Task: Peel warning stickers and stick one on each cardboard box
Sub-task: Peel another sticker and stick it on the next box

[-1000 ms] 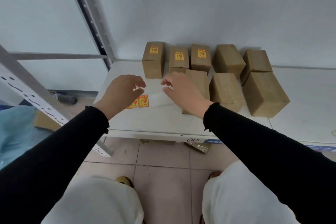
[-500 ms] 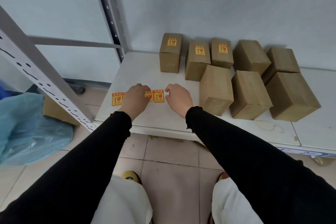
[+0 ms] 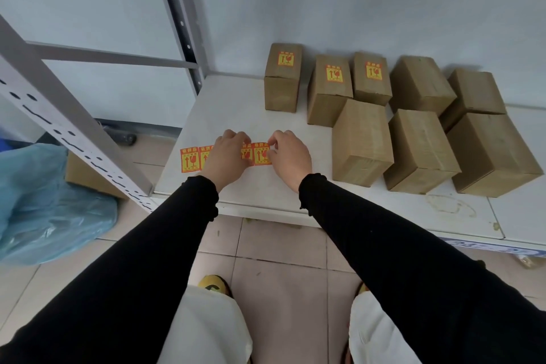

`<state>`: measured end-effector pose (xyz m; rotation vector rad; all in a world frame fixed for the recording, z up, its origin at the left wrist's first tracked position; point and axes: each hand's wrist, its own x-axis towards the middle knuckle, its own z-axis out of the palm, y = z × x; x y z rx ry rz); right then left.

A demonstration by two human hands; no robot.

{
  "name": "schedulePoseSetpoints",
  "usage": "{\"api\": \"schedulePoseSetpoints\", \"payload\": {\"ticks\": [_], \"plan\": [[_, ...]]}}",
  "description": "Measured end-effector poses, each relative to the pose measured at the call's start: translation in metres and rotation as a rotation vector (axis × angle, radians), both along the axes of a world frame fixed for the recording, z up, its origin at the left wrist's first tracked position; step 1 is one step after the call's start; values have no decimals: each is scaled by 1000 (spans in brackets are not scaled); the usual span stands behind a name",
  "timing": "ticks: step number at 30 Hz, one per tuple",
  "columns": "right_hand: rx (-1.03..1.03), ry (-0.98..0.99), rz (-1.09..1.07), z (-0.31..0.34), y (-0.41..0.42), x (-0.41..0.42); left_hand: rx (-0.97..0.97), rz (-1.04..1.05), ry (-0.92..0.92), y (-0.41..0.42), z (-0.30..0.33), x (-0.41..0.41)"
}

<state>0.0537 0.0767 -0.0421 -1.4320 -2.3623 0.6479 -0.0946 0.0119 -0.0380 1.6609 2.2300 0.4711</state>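
Yellow sticker strip (image 3: 226, 156) lies near the shelf's (image 3: 236, 103) front left corner. The left hand (image 3: 226, 156) presses it flat, steadying it while the right hand (image 3: 291, 156) pinches its end sticker (image 3: 261, 154), apparently to peel it for an unlabelled cardboard box (image 3: 362, 142).

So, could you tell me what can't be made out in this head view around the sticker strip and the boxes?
- The middle of the sticker strip: covered by the left hand.
- Whether the end sticker is lifted yet: the right hand hides its edge.
- Sticker print: too small to read.
- Front faces of the back-row boxes on the right: hidden by the front-row boxes.
- The shelf label: blurred.
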Motion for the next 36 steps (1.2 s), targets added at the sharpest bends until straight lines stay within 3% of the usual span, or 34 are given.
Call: {"api": "schedulePoseSetpoints", "payload": {"ticks": [10,18,21,24,30,36], "plan": [[3,0,46,8,-12,2,-8,-3,-14,-8,-1,-1],[-180,268,-7,34,-6,22,17,19,-41,-13,3,3],[-143,356,7,61,-4,37,197,96,-174,-11,27,11],[-83,431,15,88,3,59,325,139,-453,-9,65,34],[19,533,-35,129,15,112,324,69,-761,0,112,96],[51,627,-107,147,29,171,260,7,-876,28,133,155]]}}
